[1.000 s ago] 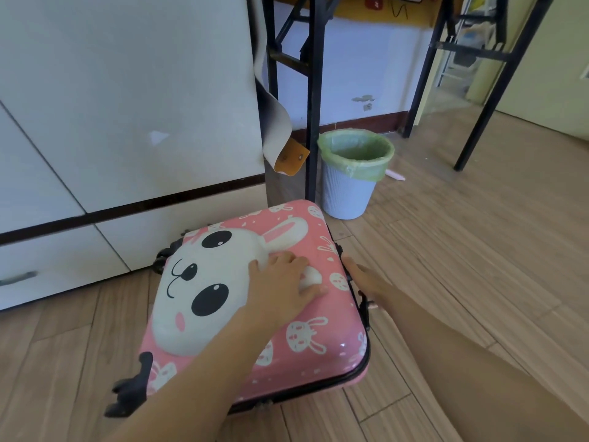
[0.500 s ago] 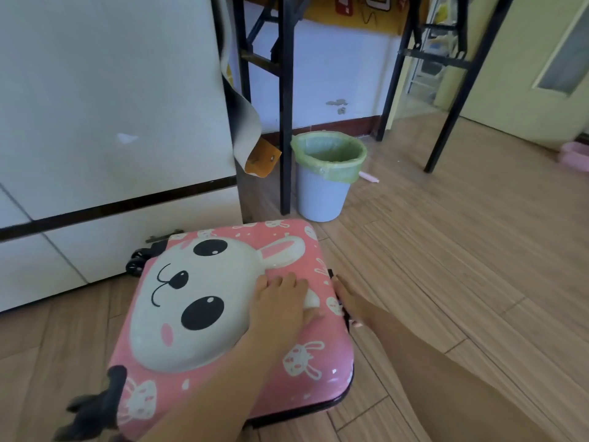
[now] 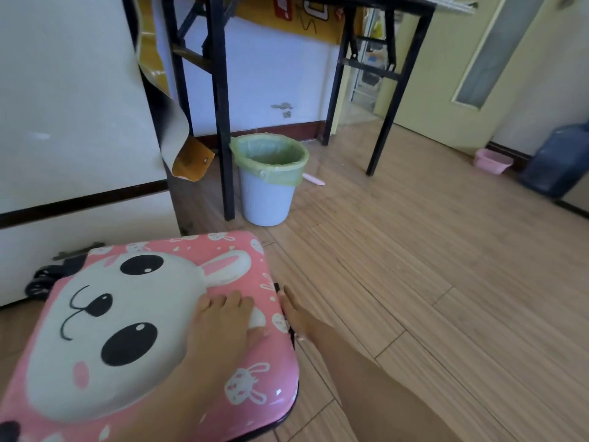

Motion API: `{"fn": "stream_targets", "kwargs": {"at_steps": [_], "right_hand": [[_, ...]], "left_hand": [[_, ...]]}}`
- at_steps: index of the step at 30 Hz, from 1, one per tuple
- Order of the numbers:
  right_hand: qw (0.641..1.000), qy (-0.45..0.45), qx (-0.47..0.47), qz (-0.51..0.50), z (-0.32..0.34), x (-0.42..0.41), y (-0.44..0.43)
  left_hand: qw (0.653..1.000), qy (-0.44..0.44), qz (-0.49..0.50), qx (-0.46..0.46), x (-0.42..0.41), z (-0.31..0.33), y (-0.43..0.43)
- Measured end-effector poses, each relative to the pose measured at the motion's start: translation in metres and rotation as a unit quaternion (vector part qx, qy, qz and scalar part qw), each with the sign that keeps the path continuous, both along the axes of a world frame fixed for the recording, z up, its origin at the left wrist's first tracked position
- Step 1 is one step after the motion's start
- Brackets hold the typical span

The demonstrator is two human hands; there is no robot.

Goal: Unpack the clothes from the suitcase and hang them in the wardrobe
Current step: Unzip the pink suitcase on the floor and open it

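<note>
A pink hard-shell suitcase (image 3: 178, 387) with a white rabbit face lies flat and closed on the wooden floor, wheels toward the wardrobe. My left hand (image 3: 223, 323) rests palm down on its lid, fingers spread near the rabbit's ear. My right hand (image 3: 298, 314) lies along the suitcase's right edge, fingers at the black zipper seam; whether it pinches a zipper pull is hidden. The white wardrobe (image 3: 70, 116) stands closed just behind the suitcase, on the left. No clothes are visible.
A pale blue waste bin (image 3: 267, 196) with a green liner stands beyond the suitcase beside a black-legged folding table (image 3: 223, 122). A pink basin (image 3: 492, 161) and a blue water jug (image 3: 561, 161) sit far right by a door. Bare wooden floor (image 3: 430, 282) stretches to the right.
The view has swung right and the suitcase now sits lower left in frame. Both hands keep the same places on the lid and right edge.
</note>
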State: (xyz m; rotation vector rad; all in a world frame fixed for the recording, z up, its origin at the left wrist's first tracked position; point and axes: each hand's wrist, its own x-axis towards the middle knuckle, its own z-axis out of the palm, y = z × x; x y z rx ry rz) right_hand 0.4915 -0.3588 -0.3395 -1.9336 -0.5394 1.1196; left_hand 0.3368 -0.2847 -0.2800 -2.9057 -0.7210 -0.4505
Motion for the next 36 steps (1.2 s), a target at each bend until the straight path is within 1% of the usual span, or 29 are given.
{"fn": "stream_targets", "kwargs": {"at_steps": [3, 6, 9, 12, 13, 19, 21, 24, 26, 29, 31, 33, 36], "right_hand": [[1.0, -0.022, 0.012, 0.016, 0.002, 0.002, 0.005], [0.998, -0.049, -0.002, 0.026, 0.014, 0.004, 0.008], [0.996, -0.084, 0.034, 0.022, 0.033, -0.002, 0.012], [0.992, -0.092, 0.08, 0.018, 0.048, -0.008, 0.021], [0.991, -0.1, 0.08, 0.028, 0.052, -0.011, 0.024], [0.973, -0.199, 0.069, 0.092, 0.08, -0.022, 0.041], [0.958, -0.256, 0.06, 0.115, 0.085, -0.028, 0.049], [0.921, -0.349, 0.083, 0.153, 0.088, -0.042, 0.06], [0.895, -0.392, 0.108, 0.183, 0.088, -0.059, 0.064], [0.871, -0.409, 0.129, 0.239, 0.085, -0.084, 0.063], [0.853, -0.43, 0.131, 0.266, 0.082, -0.099, 0.061], [0.835, -0.46, 0.137, 0.271, 0.078, -0.11, 0.059], [0.815, -0.486, 0.175, 0.263, 0.075, -0.123, 0.049]], "left_hand": [[1.0, 0.007, -0.004, -0.005, -0.001, 0.002, 0.0], [1.0, 0.008, -0.002, -0.002, -0.002, 0.002, -0.001], [1.0, 0.026, -0.005, -0.005, -0.003, 0.003, 0.0], [0.997, 0.062, 0.016, -0.053, -0.006, 0.015, -0.004], [0.995, 0.066, 0.025, -0.07, -0.008, 0.019, -0.007], [0.991, 0.034, 0.016, -0.132, -0.015, 0.028, -0.005], [0.991, -0.001, 0.021, -0.135, -0.026, 0.027, -0.001], [0.992, -0.029, 0.047, -0.115, -0.051, 0.028, 0.008], [0.992, -0.011, 0.088, -0.085, -0.073, 0.029, 0.016], [0.982, -0.015, 0.146, -0.121, -0.099, 0.036, 0.024], [0.976, -0.012, 0.167, -0.142, -0.114, 0.036, 0.03], [0.973, -0.012, 0.161, -0.164, -0.124, 0.037, 0.033], [0.975, 0.003, 0.132, -0.178, -0.131, 0.037, 0.034]]}}
